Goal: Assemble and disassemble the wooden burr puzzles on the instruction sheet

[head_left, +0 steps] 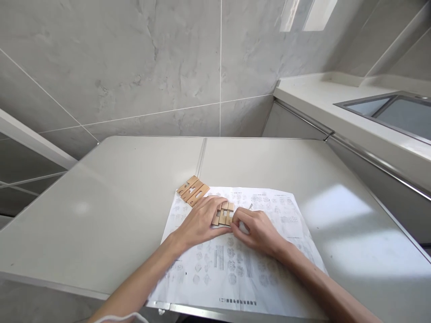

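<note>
Pale tabletop (94, 211) stretches wide beside printed sheet (269, 285); hands, left (202, 220) and right (255, 228), grip wooden pieces (222, 220) well inside edges.

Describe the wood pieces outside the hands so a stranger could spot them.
On the pale table lies a printed sheet. Overlapping its far left corner, just beyond the left hand, sit the wood pieces. Unlike the held set, between that and the right hand, these jut past the sheet's edge.

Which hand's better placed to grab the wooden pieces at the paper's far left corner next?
Left hand, probably: the corner pieces lie just beyond its knuckles. The right hand is farther off, across the held pieces. Catch: the left is wrapped around those.
</note>
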`<state>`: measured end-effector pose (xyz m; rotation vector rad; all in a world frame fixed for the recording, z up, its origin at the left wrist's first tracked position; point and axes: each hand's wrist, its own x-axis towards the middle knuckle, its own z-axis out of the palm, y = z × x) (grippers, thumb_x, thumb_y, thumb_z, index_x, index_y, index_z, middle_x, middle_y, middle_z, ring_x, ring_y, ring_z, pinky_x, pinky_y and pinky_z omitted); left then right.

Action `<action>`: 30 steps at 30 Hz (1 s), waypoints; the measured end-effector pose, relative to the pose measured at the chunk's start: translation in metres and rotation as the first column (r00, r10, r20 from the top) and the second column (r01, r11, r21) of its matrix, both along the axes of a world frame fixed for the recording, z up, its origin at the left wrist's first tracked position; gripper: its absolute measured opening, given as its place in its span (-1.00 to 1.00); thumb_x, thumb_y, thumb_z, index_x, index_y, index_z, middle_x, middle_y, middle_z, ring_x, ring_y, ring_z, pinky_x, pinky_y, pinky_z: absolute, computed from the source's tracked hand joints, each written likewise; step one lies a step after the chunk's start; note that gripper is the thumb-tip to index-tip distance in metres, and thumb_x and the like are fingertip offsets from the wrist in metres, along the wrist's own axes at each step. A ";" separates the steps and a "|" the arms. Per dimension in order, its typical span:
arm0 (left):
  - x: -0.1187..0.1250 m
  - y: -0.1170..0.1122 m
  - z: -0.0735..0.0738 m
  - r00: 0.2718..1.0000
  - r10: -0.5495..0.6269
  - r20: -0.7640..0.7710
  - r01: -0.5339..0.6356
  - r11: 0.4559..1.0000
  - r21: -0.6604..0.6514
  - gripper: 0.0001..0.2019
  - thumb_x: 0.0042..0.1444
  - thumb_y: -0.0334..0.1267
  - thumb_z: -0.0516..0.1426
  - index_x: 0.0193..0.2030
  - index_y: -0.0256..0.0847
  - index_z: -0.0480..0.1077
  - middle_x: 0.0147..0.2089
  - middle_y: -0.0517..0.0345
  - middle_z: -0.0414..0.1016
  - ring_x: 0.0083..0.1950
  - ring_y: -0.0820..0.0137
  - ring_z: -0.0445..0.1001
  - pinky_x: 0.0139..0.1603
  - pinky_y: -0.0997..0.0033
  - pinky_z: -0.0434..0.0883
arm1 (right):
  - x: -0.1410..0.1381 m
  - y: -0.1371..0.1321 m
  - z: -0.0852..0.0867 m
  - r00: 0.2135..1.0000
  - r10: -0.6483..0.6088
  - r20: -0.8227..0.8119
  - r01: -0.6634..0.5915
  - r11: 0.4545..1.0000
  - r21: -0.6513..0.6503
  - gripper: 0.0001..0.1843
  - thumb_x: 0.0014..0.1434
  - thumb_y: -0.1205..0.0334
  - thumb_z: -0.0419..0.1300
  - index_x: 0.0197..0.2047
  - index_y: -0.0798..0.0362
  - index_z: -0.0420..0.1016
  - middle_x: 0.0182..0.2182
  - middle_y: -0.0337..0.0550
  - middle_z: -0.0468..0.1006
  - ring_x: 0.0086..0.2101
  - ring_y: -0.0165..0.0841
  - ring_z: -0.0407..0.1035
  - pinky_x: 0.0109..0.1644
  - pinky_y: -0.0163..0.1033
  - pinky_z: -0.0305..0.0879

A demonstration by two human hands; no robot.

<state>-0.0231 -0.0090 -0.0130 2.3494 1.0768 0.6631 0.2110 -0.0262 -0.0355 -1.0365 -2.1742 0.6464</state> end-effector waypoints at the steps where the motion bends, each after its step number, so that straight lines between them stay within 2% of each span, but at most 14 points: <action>1: 0.000 0.000 0.000 1.000 -0.005 -0.003 0.005 1.000 -0.006 -0.34 0.25 0.07 0.39 0.35 -0.03 0.27 0.28 -0.04 0.53 0.27 0.07 0.53 0.28 0.00 0.49 | 0.000 0.000 0.000 1.000 0.003 -0.001 -0.003 1.000 0.001 -0.80 0.37 0.32 0.13 -0.34 0.00 0.31 -0.44 -0.30 0.45 -0.53 -0.46 0.15 -0.40 -0.27 -0.01; 3: 0.000 0.000 0.001 1.000 -0.022 -0.010 0.022 1.000 -0.004 -0.34 0.23 0.08 0.40 0.34 -0.03 0.28 0.26 -0.03 0.54 0.22 0.08 0.55 0.24 0.01 0.50 | 0.001 0.000 0.000 1.000 0.012 -0.005 -0.012 1.000 0.003 -0.79 0.39 0.29 0.13 -0.34 0.00 0.32 -0.43 -0.30 0.46 -0.53 -0.46 0.17 -0.40 -0.28 0.00; 7: 0.000 0.000 0.003 0.998 -0.055 -0.016 0.055 0.998 0.008 -0.34 0.25 0.05 0.39 0.38 -0.03 0.28 0.28 -0.03 0.54 0.25 0.08 0.54 0.29 0.00 0.46 | 0.002 -0.001 -0.002 1.000 0.028 -0.012 -0.028 1.000 0.000 -0.78 0.40 0.27 0.14 -0.34 0.00 0.33 -0.45 -0.30 0.45 -0.52 -0.45 0.19 -0.38 -0.28 0.03; 11: -0.001 0.000 0.002 0.998 -0.042 -0.037 0.042 0.999 -0.012 -0.31 0.24 0.04 0.40 0.42 0.01 0.30 0.27 -0.04 0.54 0.25 0.07 0.53 0.26 0.00 0.48 | 0.003 -0.001 -0.002 0.999 0.042 -0.018 -0.043 0.999 -0.009 -0.78 0.39 0.27 0.17 -0.35 0.00 0.32 -0.45 -0.31 0.45 -0.51 -0.45 0.18 -0.38 -0.29 0.04; 16: -0.002 0.000 0.000 0.998 -0.044 -0.042 0.043 0.999 -0.015 -0.34 0.18 -0.01 0.44 0.35 -0.02 0.35 0.17 -0.02 0.54 0.19 0.09 0.52 0.18 0.07 0.52 | 0.004 -0.001 0.002 0.995 0.092 -0.025 -0.093 0.995 -0.024 -0.79 0.37 0.29 0.18 -0.35 0.01 0.33 -0.44 -0.32 0.44 -0.51 -0.45 0.17 -0.38 -0.30 0.05; 21: -0.004 -0.003 0.006 0.997 -0.049 -0.053 0.049 0.999 -0.010 -0.31 0.08 -0.03 0.50 0.30 -0.04 0.40 0.10 0.03 0.57 0.12 0.11 0.53 0.12 0.10 0.52 | 0.007 -0.002 0.006 0.992 0.120 -0.034 -0.122 0.992 -0.042 -0.81 0.34 0.32 0.19 -0.35 0.01 0.36 -0.46 -0.33 0.44 -0.50 -0.45 0.20 -0.36 -0.30 0.09; 25: -0.022 -0.014 0.010 0.995 0.040 -0.095 -0.038 0.999 0.029 -0.27 0.05 0.06 0.51 0.31 -0.03 0.40 0.13 0.01 0.57 0.16 0.07 0.52 0.14 0.08 0.52 | 0.007 -0.002 0.007 0.993 0.111 -0.043 -0.114 0.992 -0.057 -0.81 0.32 0.31 0.23 -0.35 0.01 0.38 -0.49 -0.33 0.45 -0.51 -0.44 0.24 -0.35 -0.31 0.12; 27: -0.038 -0.022 0.011 0.983 0.145 -0.115 -0.138 0.988 0.065 -0.27 0.08 0.12 0.47 0.33 -0.01 0.40 0.16 0.00 0.57 0.18 0.05 0.52 0.15 0.06 0.52 | 0.006 -0.001 0.007 0.993 0.110 -0.042 -0.112 0.992 -0.063 -0.81 0.32 0.32 0.24 -0.36 0.01 0.38 -0.48 -0.32 0.47 -0.50 -0.44 0.26 -0.35 -0.31 0.12; 30: -0.064 -0.032 0.009 0.935 0.335 -0.115 -0.321 0.938 0.129 -0.29 0.10 0.22 0.43 0.31 0.00 0.41 0.14 0.02 0.59 0.19 0.03 0.53 0.18 0.03 0.51 | 0.005 0.000 0.006 0.993 0.108 -0.037 -0.111 0.992 -0.067 -0.79 0.31 0.35 0.24 -0.38 0.01 0.36 -0.46 -0.32 0.49 -0.49 -0.44 0.28 -0.34 -0.31 0.12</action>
